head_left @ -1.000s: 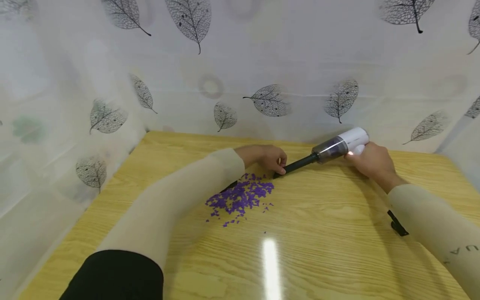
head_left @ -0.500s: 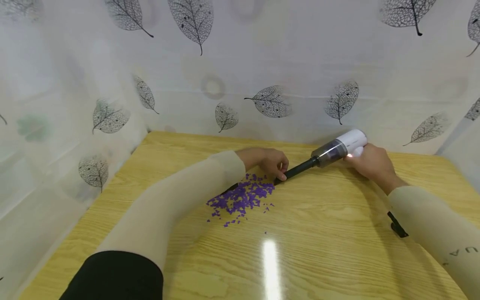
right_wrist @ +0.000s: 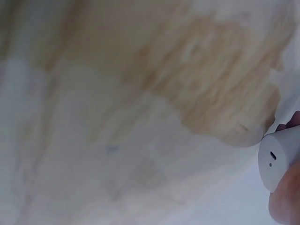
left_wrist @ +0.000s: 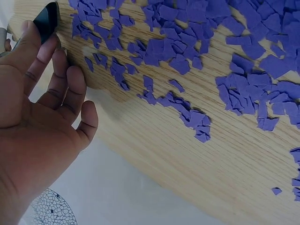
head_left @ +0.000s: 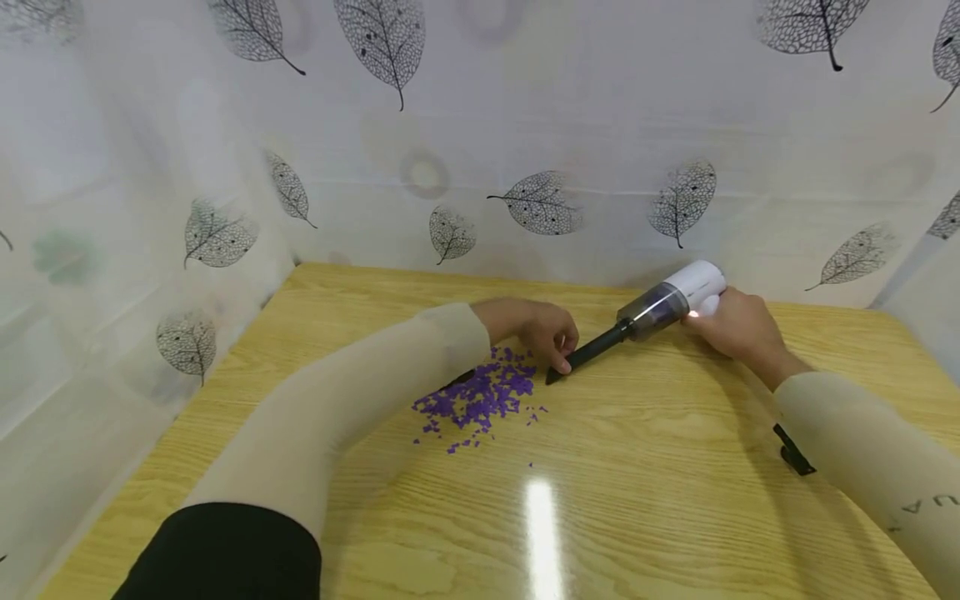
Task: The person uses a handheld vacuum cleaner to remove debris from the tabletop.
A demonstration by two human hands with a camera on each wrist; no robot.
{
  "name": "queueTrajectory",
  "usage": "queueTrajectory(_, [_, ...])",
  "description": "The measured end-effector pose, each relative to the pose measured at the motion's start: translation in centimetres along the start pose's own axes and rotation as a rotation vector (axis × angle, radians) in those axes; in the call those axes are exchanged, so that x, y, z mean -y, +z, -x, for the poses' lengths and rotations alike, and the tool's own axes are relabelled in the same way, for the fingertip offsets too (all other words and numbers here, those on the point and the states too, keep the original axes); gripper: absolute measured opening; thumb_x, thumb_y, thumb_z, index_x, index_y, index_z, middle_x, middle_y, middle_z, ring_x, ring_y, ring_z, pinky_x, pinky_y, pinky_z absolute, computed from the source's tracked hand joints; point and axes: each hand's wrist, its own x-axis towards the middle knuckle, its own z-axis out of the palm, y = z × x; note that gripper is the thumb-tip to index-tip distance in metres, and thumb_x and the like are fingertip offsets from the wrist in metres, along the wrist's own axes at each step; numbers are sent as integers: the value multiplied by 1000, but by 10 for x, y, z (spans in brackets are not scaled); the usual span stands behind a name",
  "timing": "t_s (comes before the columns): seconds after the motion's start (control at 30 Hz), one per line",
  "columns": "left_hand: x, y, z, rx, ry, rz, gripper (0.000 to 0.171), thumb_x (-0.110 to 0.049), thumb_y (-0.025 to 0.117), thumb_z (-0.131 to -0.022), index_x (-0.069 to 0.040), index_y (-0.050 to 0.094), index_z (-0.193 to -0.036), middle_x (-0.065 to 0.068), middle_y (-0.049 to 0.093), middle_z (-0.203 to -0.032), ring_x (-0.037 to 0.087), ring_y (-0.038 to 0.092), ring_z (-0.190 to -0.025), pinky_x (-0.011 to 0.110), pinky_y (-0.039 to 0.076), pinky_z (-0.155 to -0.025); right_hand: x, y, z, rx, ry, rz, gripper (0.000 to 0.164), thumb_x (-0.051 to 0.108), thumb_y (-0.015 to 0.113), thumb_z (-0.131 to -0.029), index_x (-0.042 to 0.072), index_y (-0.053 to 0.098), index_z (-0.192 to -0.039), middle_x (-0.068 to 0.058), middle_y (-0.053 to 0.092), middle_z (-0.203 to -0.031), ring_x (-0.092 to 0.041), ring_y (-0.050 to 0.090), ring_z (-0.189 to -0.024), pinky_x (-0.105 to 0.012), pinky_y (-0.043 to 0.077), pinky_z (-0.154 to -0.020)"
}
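Apparently the work in hand is guiding a handheld vacuum (head_left: 703, 283) at the edge of a spread of purple scraps (head_left: 480, 404) on the wooden tabletop (head_left: 637, 492). The vacuum slants down toward the scraps, its black nozzle (head_left: 597, 346) ending just to the right of them. The left hand (head_left: 550, 331) pinches the nozzle near its tip between thumb and forefinger, while its other fingers (left_wrist: 76, 85) curl loosely without gripping. The right hand (head_left: 738, 327) grips the white body from the side, though most of its fingers lie hidden behind the casing. As I judge it, the next move calls for bringing the tip in among the scraps, low and steady, with both hands keeping the same slant. Part of the spread is covered by the left sleeve (head_left: 390, 375); something purplish shows through the clear chamber (head_left: 654, 312), too dim to identify. Whether the motor runs, or the tip touches wood, I cannot tell. The right wrist view is blurred, with the vacuum's white end cut off at its edge.
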Motion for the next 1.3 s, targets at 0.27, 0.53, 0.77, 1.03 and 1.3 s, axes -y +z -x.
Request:
queueTrajectory(0.27, [-6,2,1,63,38,-42,27,-41,68,-80,-16,58,-79,-2,62,-87,12,54,-83,22,41,-74,7,0,3,19,-24,3,50,51,56,-81,2,50,-81,-10,52,-68,-28,46,-59,-41,39,-49])
queueTrajectory(0.53, [-11,5,3,112,48,-20,28,-40,69,-79,-14,58,-77,-3,59,-78,11,50,-74,22,39,-68,14,0,6,37,-42,-1,47,50,56,-82,4,47,-77,-8,49,-66,-25,45,-58,-38,38,-48])
queueTrajectory(0.77, [-16,7,8,120,51,-47,29,-41,72,-76,-14,59,-76,-4,59,-75,11,51,-73,22,39,-68,21,0,7,53,-64,-2,46,50,56,-82,4,47,-79,-8,49,-66,-24,45,-58,-38,38,-47])
queueTrajectory(1.03, [-20,12,18,143,24,-37,30,-40,74,-74,-13,60,-72,-4,60,-69,9,51,-66,22,41,-62,32,2,6,61,-77,-18,45,49,56,-81,5,48,-78,-9,51,-68,-25,45,-59,-39,39,-47])
queueTrajectory(1.3, [-24,18,21,126,26,-77,34,-45,77,-68,-15,62,-71,-6,60,-70,9,52,-68,21,40,-64,38,5,7,56,-117,-44,42,45,60,-80,5,48,-77,-8,51,-67,-24,45,-57,-38,39,-47])
